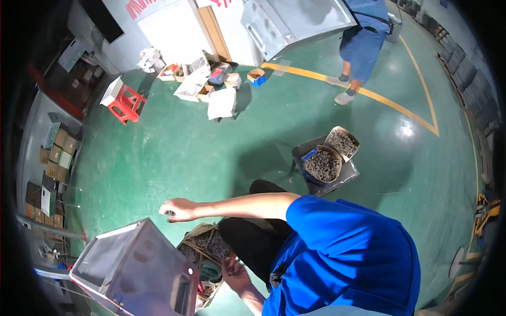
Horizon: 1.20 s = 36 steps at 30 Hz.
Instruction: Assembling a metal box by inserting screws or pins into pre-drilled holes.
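My right hand (180, 209) reaches out past the top corner of a grey sheet-metal box (150, 268), its fingers curled around something small and dark that I cannot make out. Lower down, my left hand (235, 275) is closed at the edge of a carton (202, 228) of small metal parts. What it holds is too small to name. The carton stands beside the metal box and has several compartments; a dark green item (210, 269) lies in it. The metal box partly hides the carton.
Two containers of small metal pieces (322, 164) stand on a low stool (349, 173). At the back, a person (362, 47) in blue holds another metal box (300, 23). A red stool (126, 104), several cartons (192, 87) and stacked boxes (59, 150) stand further off.
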{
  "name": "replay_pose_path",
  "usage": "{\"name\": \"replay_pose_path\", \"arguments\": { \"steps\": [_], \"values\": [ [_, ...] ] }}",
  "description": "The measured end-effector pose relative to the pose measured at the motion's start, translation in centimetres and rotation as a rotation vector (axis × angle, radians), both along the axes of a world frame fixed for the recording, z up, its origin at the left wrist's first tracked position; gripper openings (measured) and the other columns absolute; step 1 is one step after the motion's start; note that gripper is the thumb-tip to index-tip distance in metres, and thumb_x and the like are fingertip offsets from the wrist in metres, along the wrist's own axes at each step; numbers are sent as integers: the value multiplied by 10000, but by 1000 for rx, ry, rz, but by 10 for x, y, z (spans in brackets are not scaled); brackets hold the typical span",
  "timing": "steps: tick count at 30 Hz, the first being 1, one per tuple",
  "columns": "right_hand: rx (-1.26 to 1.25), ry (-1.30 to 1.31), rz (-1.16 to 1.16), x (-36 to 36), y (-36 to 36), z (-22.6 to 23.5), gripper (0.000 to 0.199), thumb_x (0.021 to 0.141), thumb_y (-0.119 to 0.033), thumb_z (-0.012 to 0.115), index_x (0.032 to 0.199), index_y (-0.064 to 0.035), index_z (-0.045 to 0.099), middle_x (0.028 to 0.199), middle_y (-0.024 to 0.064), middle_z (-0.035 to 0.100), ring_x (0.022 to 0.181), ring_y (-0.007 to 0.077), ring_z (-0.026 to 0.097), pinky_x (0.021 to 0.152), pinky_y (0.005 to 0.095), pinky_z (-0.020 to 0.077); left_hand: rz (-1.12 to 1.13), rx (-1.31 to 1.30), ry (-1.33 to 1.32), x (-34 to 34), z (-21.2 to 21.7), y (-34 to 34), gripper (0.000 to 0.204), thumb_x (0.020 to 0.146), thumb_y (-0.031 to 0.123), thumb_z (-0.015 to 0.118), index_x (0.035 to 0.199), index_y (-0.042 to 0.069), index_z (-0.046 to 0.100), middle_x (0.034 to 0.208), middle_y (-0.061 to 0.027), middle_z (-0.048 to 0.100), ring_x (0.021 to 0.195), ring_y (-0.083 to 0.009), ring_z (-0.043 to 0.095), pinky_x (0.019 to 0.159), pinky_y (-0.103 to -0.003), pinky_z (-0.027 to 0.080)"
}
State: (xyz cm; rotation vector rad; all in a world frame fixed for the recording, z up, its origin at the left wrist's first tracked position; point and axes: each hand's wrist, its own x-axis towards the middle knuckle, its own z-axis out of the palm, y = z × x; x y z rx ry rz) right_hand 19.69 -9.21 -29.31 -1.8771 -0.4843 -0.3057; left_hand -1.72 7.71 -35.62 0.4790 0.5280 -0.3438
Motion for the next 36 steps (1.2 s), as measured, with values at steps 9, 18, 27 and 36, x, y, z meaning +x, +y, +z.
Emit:
{"name": "replay_pose_path", "arguments": {
  "steps": [9, 18, 27, 36],
  "values": [
    [-120, 318, -262, -136, -142, -108, 175, 708, -135, 631, 840, -26, 663, 776, 138, 653, 762, 290, 639, 687, 379, 494, -392, -305, 157, -9, -40, -64, 183, 959, 167, 421, 997, 15, 516, 794, -66, 496, 586, -108, 398, 415, -200, 287],
    [-62, 354, -517, -205, -220, -127, 176, 717, -159, 627, 826, -29, 674, 787, 132, 664, 781, 268, 652, 703, 357, 504, -483, -204, 118, 0, -47, -88, 166, 955, 183, 451, 972, 35, 525, 750, -42, 480, 562, -106, 388, 422, -203, 300],
    [-88, 470, -528, -221, -219, -133, 192, 712, -188, 622, 826, -48, 689, 820, 114, 677, 802, 262, 653, 716, 355, 504, -475, -69, 109, -13, -63, -85, 183, 934, 181, 509, 1029, 28, 539, 749, -28, 491, 561, -103, 408, 455, -204, 339],
    [-87, 522, -507, -234, -218, -144, 175, 754, -178, 631, 852, -46, 691, 852, 103, 687, 814, 230, 658, 737, 339, 505, -535, 51, 54, -13, -82, -77, 222, 917, 176, 518, 1048, 0, 554, 809, -60, 543, 632, -118, 468, 475, -209, 345]
  ]
}}
